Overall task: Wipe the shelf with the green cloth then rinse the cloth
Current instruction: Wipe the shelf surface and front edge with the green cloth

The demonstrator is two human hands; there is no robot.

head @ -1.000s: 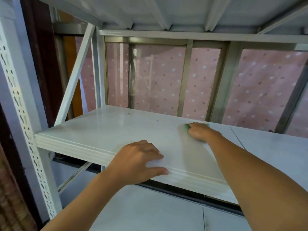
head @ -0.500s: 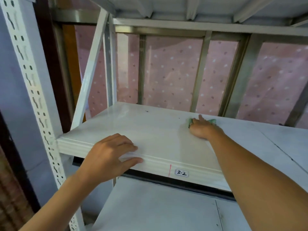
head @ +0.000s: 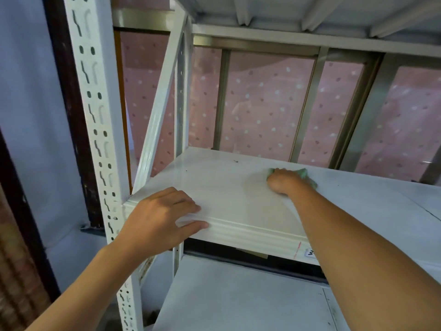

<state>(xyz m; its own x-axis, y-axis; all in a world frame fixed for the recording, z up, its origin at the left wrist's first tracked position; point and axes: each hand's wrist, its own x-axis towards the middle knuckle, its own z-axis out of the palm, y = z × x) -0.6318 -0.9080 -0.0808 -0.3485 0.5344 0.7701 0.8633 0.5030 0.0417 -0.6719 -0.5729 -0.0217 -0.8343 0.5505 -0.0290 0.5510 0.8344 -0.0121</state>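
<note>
Toward the back of the shelf (head: 226, 194) the green cloth (head: 304, 174) is bunched under the right hand (head: 285, 182) and gripped by curled fingers. Wiping is judged in hand, with rinsing not yet begun. A pressed sweep across the remaining surface is called for next. The cloth's long axis lies roughly left-to-right, and no pointing end can be told. The front edge is steadied by the left hand (head: 157, 218), fingers flat.

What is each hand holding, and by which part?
The right hand holds the green cloth against the shelf, covering its middle; only the cloth's edges show. The left hand holds nothing; it rests on the shelf's front edge.
</note>
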